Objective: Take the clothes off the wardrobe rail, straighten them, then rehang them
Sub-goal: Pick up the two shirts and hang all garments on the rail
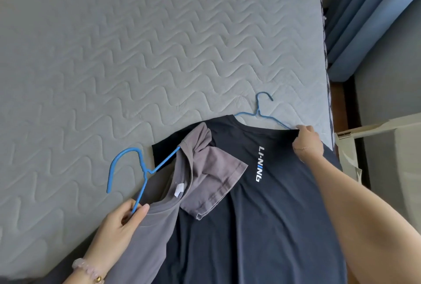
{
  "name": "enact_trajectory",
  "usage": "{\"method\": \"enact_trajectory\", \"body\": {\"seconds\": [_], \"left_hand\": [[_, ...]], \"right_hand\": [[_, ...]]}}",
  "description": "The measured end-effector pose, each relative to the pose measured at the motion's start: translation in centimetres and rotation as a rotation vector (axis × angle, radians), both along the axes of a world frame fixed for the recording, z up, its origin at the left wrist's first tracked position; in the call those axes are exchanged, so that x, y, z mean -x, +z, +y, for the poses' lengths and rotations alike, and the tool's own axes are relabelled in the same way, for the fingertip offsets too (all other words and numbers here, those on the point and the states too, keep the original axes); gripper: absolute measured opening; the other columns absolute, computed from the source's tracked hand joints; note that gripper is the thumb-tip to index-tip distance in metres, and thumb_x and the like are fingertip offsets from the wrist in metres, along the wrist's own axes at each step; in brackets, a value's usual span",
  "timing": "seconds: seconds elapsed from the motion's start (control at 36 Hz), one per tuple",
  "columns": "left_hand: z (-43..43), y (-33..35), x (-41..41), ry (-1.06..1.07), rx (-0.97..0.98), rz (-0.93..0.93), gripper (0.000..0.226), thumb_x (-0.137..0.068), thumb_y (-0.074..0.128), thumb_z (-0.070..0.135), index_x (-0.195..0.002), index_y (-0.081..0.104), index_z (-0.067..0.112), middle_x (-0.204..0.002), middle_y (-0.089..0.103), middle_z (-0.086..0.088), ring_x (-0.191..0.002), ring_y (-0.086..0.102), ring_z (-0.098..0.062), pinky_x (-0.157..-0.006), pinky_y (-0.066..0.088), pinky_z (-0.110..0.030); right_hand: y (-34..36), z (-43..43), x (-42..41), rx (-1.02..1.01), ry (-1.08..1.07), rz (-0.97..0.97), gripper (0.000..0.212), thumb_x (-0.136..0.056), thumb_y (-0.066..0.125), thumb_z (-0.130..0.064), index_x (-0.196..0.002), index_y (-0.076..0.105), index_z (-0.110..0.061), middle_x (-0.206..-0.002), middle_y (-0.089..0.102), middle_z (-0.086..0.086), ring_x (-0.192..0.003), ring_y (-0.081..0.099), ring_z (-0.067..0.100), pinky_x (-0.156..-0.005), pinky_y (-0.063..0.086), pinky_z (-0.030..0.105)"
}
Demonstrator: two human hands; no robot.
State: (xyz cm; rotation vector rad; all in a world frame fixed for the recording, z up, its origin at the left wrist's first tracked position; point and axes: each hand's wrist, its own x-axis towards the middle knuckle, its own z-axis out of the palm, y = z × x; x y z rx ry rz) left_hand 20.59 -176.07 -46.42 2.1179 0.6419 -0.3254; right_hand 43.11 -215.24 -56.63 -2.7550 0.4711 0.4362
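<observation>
A dark navy T-shirt [268, 210] with a white logo lies flat on the bed, a thin blue hanger [259, 112] poking out of its neck. My right hand [306, 143] pinches the shirt's shoulder beside that hanger's arm. A grey T-shirt [200, 176] lies crumpled over the navy one's left side, still on a second blue hanger [139, 169]. My left hand [123, 222] grips that hanger's arm together with the grey shirt's shoulder.
The grey quilted mattress [136, 55] stretches away beyond the shirts. Blue curtains [364, 17] hang at the upper right. A pale cream furniture edge and bag [355, 147] stand just past the bed's right edge.
</observation>
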Motion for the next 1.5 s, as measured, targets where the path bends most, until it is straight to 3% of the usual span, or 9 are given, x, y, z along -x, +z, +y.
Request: {"method": "enact_trajectory", "body": {"seconds": [0.17,0.28,0.44,0.64,0.86,1.03,1.31,1.39,1.5], "left_hand": [[-0.4,0.6,0.0,0.001,0.034,-0.009,0.036,-0.093,0.058,0.022,-0.063,0.041,0.012,-0.053,0.026,0.008,-0.05,0.025,-0.005,-0.048,0.021,-0.019],[0.3,0.7,0.7,0.03,0.072,-0.025,0.023,-0.092,0.061,0.016,-0.072,0.055,0.007,-0.058,0.041,0.002,-0.054,0.034,-0.006,-0.046,0.028,-0.012],[1.3,2.2,2.1,0.157,0.121,0.057,0.014,-0.088,0.068,0.015,-0.08,0.063,0.003,-0.052,0.051,0.006,-0.055,0.04,-0.013,-0.049,0.032,-0.022],[3.2,8.0,4.4,0.225,0.14,-0.102,0.028,-0.091,0.062,0.01,-0.064,0.055,0.004,-0.047,0.043,0.011,-0.058,0.037,-0.01,-0.047,0.027,-0.016],[9.2,18.6,10.8,0.331,0.174,-0.316,0.024,-0.095,0.055,0.008,-0.08,0.056,-0.009,-0.073,0.044,-0.008,-0.074,0.036,-0.018,-0.055,0.029,-0.017],[17.1,26.8,20.5,0.465,0.27,-0.405,0.02,-0.095,0.057,0.011,-0.079,0.062,0.0,-0.077,0.056,-0.008,-0.077,0.048,-0.019,-0.066,0.037,-0.031],[30.6,37.6,41.3,0.752,0.288,-0.676,0.013,-0.093,0.06,0.012,-0.084,0.067,0.008,-0.08,0.066,-0.01,-0.057,0.063,-0.007,-0.048,0.049,-0.008],[33.7,39.6,48.0,0.825,0.262,-0.74,0.014,-0.092,0.061,0.017,-0.084,0.068,0.009,-0.077,0.067,-0.007,-0.061,0.063,-0.01,-0.052,0.051,-0.013],[37.0,41.7,55.5,0.966,0.199,-0.79,0.014,-0.092,0.062,0.018,-0.086,0.068,0.007,-0.088,0.064,-0.015,-0.083,0.058,-0.026,-0.069,0.045,-0.032]], "right_hand": [[-0.3,-0.4,1.2,0.107,-0.078,0.006,0.029,-0.088,0.048,-0.007,-0.115,0.057,-0.002,-0.118,0.058,0.021,-0.112,0.047,0.039,-0.088,0.044,0.041],[1.3,-1.1,1.9,0.07,-0.029,-0.049,0.027,-0.088,0.046,-0.013,-0.104,0.063,0.0,-0.11,0.06,0.024,-0.101,0.053,0.042,-0.081,0.045,0.039],[6.4,-2.0,4.6,0.02,-0.103,0.069,0.042,-0.085,0.052,-0.051,-0.077,0.064,-0.011,-0.088,0.066,0.016,-0.084,0.059,0.035,-0.068,0.047,0.036],[14.6,0.9,8.8,-0.558,-0.219,0.029,0.049,-0.08,0.066,-0.041,-0.084,0.064,0.008,-0.07,0.062,0.01,-0.066,0.057,0.025,-0.064,0.043,0.032],[28.0,11.0,15.7,-1.003,-0.274,0.101,0.025,-0.086,0.064,-0.023,-0.099,0.07,-0.002,-0.095,0.072,0.021,-0.09,0.068,0.035,-0.086,0.054,0.042],[37.0,20.6,24.0,-1.117,-0.104,-0.043,0.029,-0.085,0.064,-0.029,-0.104,0.066,-0.008,-0.099,0.07,0.018,-0.092,0.066,0.032,-0.091,0.052,0.045],[47.9,38.4,39.1,-1.238,0.27,-0.16,0.01,-0.09,0.057,-0.011,-0.084,0.064,-0.008,-0.073,0.068,0.005,-0.06,0.065,0.015,-0.053,0.053,0.02],[50.2,44.5,43.3,-1.284,0.374,-0.166,0.014,-0.09,0.057,-0.01,-0.08,0.063,-0.017,-0.07,0.07,0.001,-0.056,0.066,0.009,-0.053,0.054,0.019],[52.6,51.4,48.0,-1.284,0.537,-0.168,0.007,-0.088,0.062,-0.016,-0.088,0.065,-0.01,-0.081,0.071,0.011,-0.076,0.066,0.028,-0.074,0.055,0.039]]}}
